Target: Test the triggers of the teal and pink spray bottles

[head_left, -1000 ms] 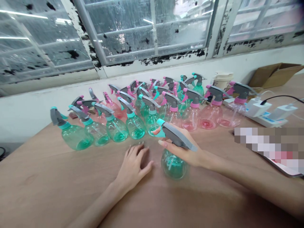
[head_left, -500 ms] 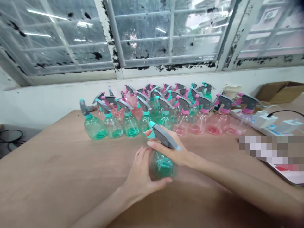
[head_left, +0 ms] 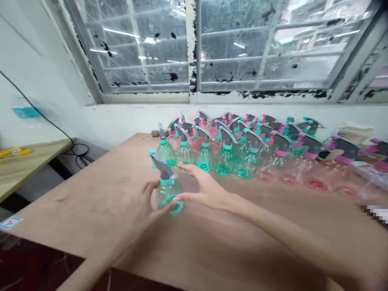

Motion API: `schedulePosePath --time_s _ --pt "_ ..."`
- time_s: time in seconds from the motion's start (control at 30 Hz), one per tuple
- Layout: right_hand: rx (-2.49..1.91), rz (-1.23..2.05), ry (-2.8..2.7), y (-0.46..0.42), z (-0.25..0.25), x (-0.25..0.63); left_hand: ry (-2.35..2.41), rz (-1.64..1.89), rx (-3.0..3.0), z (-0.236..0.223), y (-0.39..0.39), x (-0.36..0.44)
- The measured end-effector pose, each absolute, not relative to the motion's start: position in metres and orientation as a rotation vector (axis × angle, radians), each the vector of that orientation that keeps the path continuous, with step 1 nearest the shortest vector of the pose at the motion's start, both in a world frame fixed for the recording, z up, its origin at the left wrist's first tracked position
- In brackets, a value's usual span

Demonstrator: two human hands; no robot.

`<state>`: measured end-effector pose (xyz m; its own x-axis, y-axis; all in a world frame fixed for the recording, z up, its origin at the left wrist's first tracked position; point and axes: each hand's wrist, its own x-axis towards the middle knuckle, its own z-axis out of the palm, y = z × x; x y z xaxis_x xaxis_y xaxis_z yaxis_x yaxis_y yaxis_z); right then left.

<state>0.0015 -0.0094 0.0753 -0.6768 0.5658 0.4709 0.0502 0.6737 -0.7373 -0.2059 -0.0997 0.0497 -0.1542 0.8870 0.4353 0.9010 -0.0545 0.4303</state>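
Fingers of my left hand (head_left: pixel 142 207) are curled round the near side of the bottle (head_left: pixel 165 194), the thumb across its lower front. Those of my right hand (head_left: pixel 209 190) are spread, the thumb at its right side; I cannot tell how hard it presses. As far as I can judge, the bottle is whole, its grey and teal spray head (head_left: pixel 163 166) already seated on the collar, though I cannot tell how tight. It is between my two hands, not in the rows just past my right fingertips. It's clear green, round-bellied, darker toward the base, leaning a little; blur hides whether its base touches the table (head_left: pixel 100 194). Beyond my fingers, green bottles (head_left: pixel 224 162) line the front, every one I can make out topped with a head; to the right of my right fingers come pink bottles (head_left: pixel 313 176), headed too, with more of both colours crowded behind. Past them all, the window (head_left: pixel 273 52) runs above a white ledge. Off to the left of my left fingers, a black cable (head_left: pixel 81 150) lies coiled.
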Motion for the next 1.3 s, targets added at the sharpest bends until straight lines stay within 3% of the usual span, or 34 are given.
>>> schedulePosePath --time_s 0.2,0.4,0.9,1.3 --pt "-0.584 0.905 -2.215 0.005 0.062 -0.002 -2.360 -0.967 -1.837 0.063 -0.070 -0.301" --pt "-0.748 0.963 -2.061 0.034 0.089 -0.015 -2.383 -1.140 -1.813 0.064 -0.024 -0.351" --pt "-0.954 0.718 -2.154 0.083 0.117 -0.130 -2.322 -1.241 -1.952 0.060 0.034 -0.381" --pt "-1.056 0.573 -2.205 0.099 0.112 -0.153 -2.359 -1.217 -1.915 0.061 0.029 -0.373"
